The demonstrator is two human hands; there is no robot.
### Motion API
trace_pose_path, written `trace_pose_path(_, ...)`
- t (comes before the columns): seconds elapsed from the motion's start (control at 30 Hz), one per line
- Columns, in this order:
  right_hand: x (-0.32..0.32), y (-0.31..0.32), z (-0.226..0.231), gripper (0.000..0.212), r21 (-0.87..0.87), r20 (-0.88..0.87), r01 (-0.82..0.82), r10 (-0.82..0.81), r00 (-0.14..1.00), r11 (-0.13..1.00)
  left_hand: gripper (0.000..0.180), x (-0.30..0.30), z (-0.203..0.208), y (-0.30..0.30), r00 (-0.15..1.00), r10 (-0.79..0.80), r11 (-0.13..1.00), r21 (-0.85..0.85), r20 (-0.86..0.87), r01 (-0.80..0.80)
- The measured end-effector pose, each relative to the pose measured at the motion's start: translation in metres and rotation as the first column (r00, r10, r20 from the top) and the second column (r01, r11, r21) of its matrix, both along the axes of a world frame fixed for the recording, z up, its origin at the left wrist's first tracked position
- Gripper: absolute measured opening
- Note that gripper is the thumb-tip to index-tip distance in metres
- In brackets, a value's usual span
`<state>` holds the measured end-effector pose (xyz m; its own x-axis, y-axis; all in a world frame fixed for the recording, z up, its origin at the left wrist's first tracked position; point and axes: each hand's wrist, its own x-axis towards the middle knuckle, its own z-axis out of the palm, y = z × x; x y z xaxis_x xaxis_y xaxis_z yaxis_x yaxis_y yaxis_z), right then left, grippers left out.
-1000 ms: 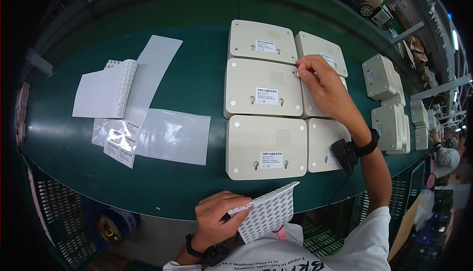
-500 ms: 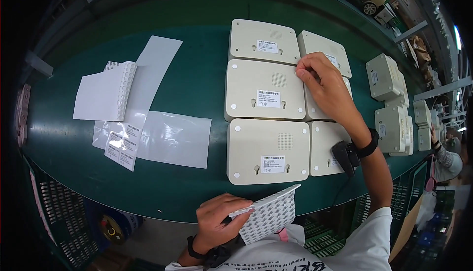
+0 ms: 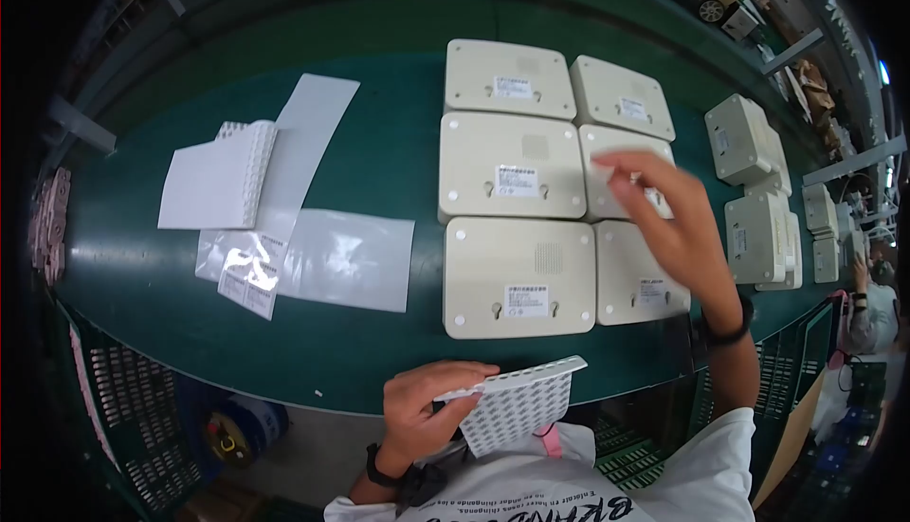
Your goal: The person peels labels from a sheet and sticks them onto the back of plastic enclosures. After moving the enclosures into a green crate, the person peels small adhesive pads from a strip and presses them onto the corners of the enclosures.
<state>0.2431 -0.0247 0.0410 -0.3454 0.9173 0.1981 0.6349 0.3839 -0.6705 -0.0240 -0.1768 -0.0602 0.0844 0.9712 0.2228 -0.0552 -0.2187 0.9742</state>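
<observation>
My left hand [image 3: 427, 406] grips a folded sheet of stick-on pads [image 3: 524, 406] by its edge, at the table's front; its backing has a grey repeating print. Smeared by motion, my right hand [image 3: 668, 214] hovers over the middle box of the right column [image 3: 597, 201], and whether its fingers hold anything is unclear. Left of it lies a cream plastic box [image 3: 474, 166] with white round pads at its corners. The front left box [image 3: 493, 271] carries such pads too. On the back left box [image 3: 474, 72], dark holes show at the corners.
More cream boxes stand in the right column [image 3: 607, 86] and at the far right [image 3: 739, 133]. White pad sheets [image 3: 204, 185], clear film [image 3: 355, 261] and label stickers [image 3: 248, 285] lie at left. A green crate [image 3: 133, 408] stands below the table edge. Another person [image 3: 872, 309] works at far right.
My right hand has left the corner of the middle left box, moving right and nearer to me. My left hand keeps its hold on the pad sheet. The view has shifted slightly.
</observation>
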Motion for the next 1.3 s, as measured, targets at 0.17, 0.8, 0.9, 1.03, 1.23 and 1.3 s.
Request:
trace_pose_path(0.17,-0.025,-0.097,0.003,0.019,-0.089,-0.06,-0.412,0.408,0.911,0.907,0.027,0.007,0.008,0.003,0.996,-0.083,0.991,0.1,-0.01,0.084)
trace_pose_path(0.8,-0.005,-0.144,-0.016,0.025,-0.035,-0.231,-0.302,0.287,0.93,0.953,0.037,0.044,0.025,-0.006,0.923,0.032,0.864,0.475,-0.383,0.168)
trace_pose_path(0.9,-0.003,-0.143,-0.017,0.024,0.04,-0.191,-0.303,0.305,0.933,0.952,0.035,0.048,0.022,-0.006,0.928,0.031,0.864,0.477,-0.37,0.161)
trace_pose_path(1.03,-0.003,-0.144,-0.022,0.022,0.088,-0.151,-0.266,0.277,0.949,0.96,0.033,0.051,0.017,-0.004,0.939,0.013,0.885,0.44,-0.344,0.149)
trace_pose_path(1.23,0.003,-0.138,-0.016,0.019,0.164,-0.021,-0.276,0.283,0.959,0.947,0.029,0.056,0.015,0.003,0.95,-0.051,0.912,0.374,-0.307,0.17)
trace_pose_path(1.3,0.008,-0.131,-0.011,0.02,0.119,-0.104,-0.274,0.287,0.952,0.954,0.028,0.055,0.012,0.003,0.953,-0.071,0.937,0.308,-0.296,0.166)
